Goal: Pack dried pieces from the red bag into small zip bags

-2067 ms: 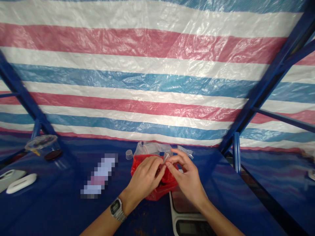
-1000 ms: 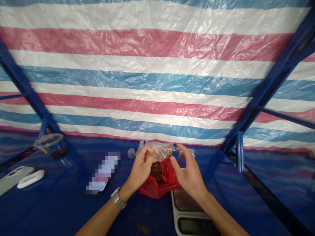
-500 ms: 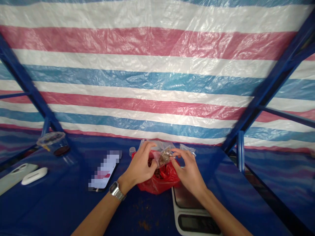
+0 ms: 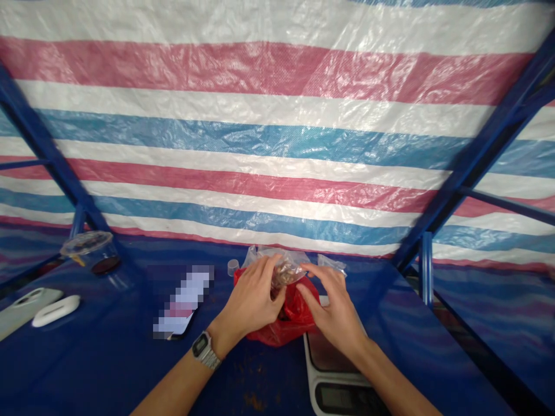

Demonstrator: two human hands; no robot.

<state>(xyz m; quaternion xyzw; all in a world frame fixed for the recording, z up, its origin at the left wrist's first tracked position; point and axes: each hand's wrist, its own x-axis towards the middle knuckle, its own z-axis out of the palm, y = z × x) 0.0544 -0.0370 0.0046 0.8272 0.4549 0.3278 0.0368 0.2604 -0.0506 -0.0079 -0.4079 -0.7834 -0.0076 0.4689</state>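
Observation:
A small clear plastic bag (image 4: pixel 286 273) with brown bits inside is held over an opened red plastic bag (image 4: pixel 277 334). My left hand (image 4: pixel 255 292), wearing a metal watch on its wrist, grips the clear bag; its fingertips are partly hidden behind the hand and the bag. On the other side, my right hand (image 4: pixel 332 300) has its thumb and fingers apart, the fingertips close to the clear bag's right edge. Whether they touch it I cannot tell. Dark contents show inside the red bag. Beneath my right hand lies a kitchen scale (image 4: pixel 332 352), partly covered by the forearm.
More clear bags (image 4: pixel 332 264) lie behind the hands, beside a small clear cap (image 4: pixel 233 267). To the left are a phone (image 4: pixel 184 303) with a blurred screen, a white case (image 4: pixel 56 311), another phone (image 4: pixel 28 309) and a plastic cup (image 4: pixel 97 254). A striped tarp (image 4: pixel 260 138) hangs behind.
The clear bag has tilted and shifted slightly left, further into my left hand. My right hand's fingers have opened away from it.

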